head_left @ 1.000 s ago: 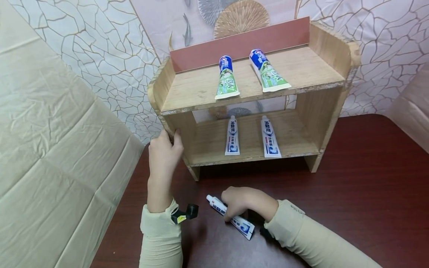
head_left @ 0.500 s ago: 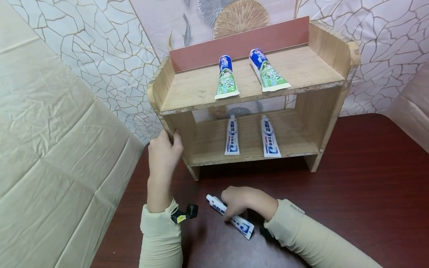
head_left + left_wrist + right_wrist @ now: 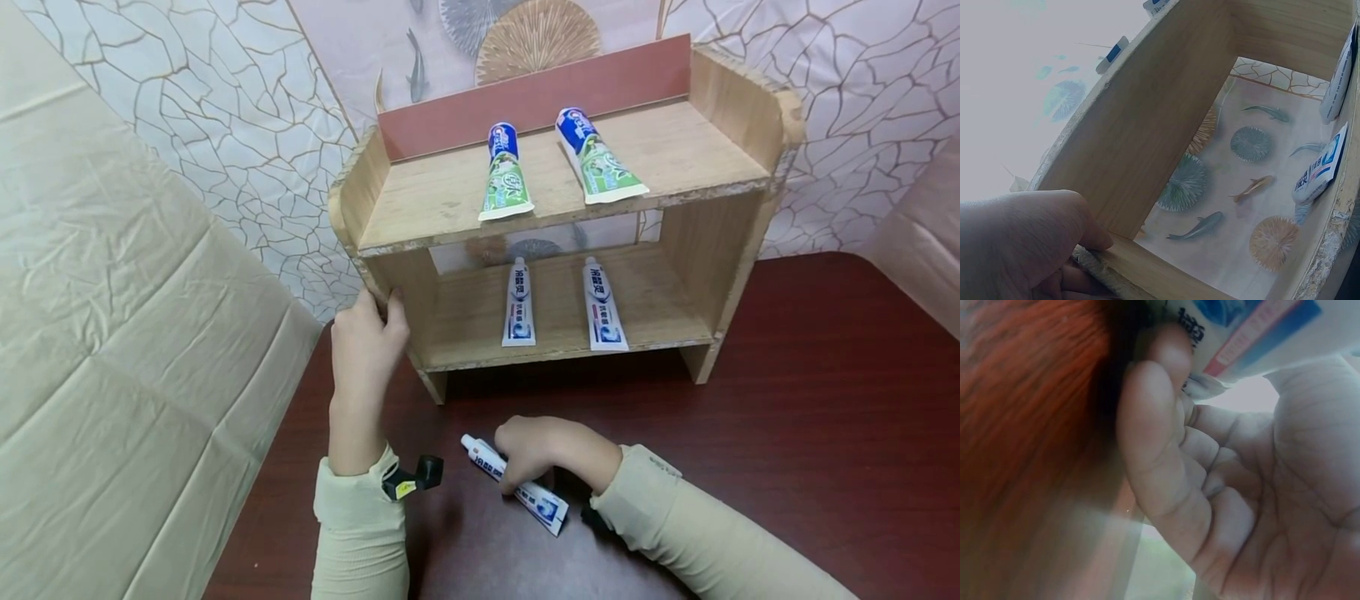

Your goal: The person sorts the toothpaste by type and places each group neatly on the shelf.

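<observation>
My left hand [image 3: 369,337] grips the left side panel of a two-tier wooden shelf [image 3: 686,250], thumb on the panel's inner face in the left wrist view. In front of the shelf, my right hand [image 3: 536,450] holds a white and blue toothpaste tube [image 3: 546,506] by its middle, low over the table; its cap points to the upper left. On the lower tier lie two matching white tubes, a left tube [image 3: 519,304] and a right tube [image 3: 604,307]. Two green and blue tubes, a left one [image 3: 507,179] and a right one [image 3: 600,162], lie on the upper tier.
The shelf stands on a dark red-brown table [image 3: 840,400]. Behind it hangs a patterned backdrop [image 3: 180,75], and a pale cloth [image 3: 142,333] slopes down along the left. A black wrist camera [image 3: 427,472] juts from the left sleeve.
</observation>
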Demonstrator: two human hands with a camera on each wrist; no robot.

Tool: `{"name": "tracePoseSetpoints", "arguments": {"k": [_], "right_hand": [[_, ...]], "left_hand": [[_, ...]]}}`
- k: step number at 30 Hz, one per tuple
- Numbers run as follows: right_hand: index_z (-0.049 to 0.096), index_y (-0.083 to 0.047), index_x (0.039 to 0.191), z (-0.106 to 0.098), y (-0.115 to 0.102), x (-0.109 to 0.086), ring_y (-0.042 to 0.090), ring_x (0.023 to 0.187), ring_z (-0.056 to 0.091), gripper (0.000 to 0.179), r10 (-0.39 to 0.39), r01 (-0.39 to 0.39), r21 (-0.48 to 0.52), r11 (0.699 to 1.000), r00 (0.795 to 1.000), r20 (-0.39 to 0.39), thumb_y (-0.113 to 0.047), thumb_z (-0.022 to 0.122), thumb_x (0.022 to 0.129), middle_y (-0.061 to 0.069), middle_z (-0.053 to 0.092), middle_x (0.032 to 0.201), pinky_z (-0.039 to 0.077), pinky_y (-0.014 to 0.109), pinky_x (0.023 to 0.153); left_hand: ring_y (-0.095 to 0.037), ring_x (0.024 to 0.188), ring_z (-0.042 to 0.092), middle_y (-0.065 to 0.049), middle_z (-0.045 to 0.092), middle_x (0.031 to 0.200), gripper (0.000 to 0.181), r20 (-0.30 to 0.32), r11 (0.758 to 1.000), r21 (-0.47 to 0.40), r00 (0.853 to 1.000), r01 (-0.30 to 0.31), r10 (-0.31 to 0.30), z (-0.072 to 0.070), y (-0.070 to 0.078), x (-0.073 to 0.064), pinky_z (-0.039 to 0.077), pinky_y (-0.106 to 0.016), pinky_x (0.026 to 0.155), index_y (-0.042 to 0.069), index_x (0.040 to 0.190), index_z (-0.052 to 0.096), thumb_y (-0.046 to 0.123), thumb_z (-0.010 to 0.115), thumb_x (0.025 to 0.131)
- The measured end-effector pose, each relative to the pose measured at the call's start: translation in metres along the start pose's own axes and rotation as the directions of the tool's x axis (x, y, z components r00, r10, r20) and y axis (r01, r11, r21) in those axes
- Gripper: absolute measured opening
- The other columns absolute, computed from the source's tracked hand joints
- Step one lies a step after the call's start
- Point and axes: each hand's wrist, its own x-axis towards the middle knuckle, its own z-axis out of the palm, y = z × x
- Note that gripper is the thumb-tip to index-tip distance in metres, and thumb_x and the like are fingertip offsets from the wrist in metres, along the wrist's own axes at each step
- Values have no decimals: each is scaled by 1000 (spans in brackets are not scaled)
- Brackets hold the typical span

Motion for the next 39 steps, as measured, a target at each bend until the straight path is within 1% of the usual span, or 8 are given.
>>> {"name": "tracePoseSetpoints", "arguments": {"k": [10, 15, 22, 31, 35, 39], "right_hand": [[59, -11, 68, -2, -1, 2, 19, 46, 64, 20, 1, -1, 5, 1000, 1000, 4, -20, 75, 74, 3, 64, 60, 54, 34, 45], [59, -11, 68, -2, -2, 2, 19, 46, 64, 20, 0, 0, 3, 1000, 1000, 10, -20, 75, 75, 3, 64, 59, 54, 34, 46], [59, -10, 68, -4, -5, 3, 18, 45, 64, 20, 2, -2, 3, 1000, 1000, 7, -20, 75, 75, 4, 64, 60, 54, 34, 46], [59, -12, 68, -3, -5, 1, 17, 45, 63, 20, -18, 19, -34, 999, 1000, 20, -21, 74, 77, 2, 64, 60, 53, 33, 45], [59, -13, 67, -1, -5, -1, 16, 45, 63, 20, -38, 38, -49, 998, 999, 19, -21, 74, 78, 1, 63, 59, 52, 31, 44], [58, -15, 64, -4, -5, -3, 11, 44, 58, 22, -97, 96, -83, 992, 995, -7, -23, 74, 77, -2, 60, 57, 46, 25, 41]], "left_hand": [[-42, 75, 68, -18, 66, 70, 35, -8, 1000, -4, 1000, 0, 0, -3, 0, 2, 50, -52, 63, 9, 85, 57, 43, 50, 95], [-44, 78, 68, -19, 67, 72, 35, -6, 1000, -1, 1000, 7, -7, -3, -2, 1, 50, -53, 65, 10, 84, 57, 42, 50, 95], [-42, 74, 68, -18, 65, 69, 35, -22, 1000, -1, 1000, -9, 9, -5, -2, 3, 50, -52, 64, 9, 83, 57, 41, 50, 95], [-43, 76, 68, -18, 67, 72, 34, -4, 1000, -7, 1000, 4, -4, -5, -2, 1, 51, -52, 65, 10, 85, 57, 42, 50, 95], [-39, 71, 68, -15, 65, 69, 33, 7, 1000, -11, 1000, 2, -2, -3, -1, -1, 51, -50, 62, 10, 83, 56, 40, 51, 95], [-39, 69, 68, -14, 66, 69, 33, 12, 1000, -9, 1000, 7, -7, -1, 1, -1, 51, -49, 60, 10, 83, 56, 41, 51, 95]]}}
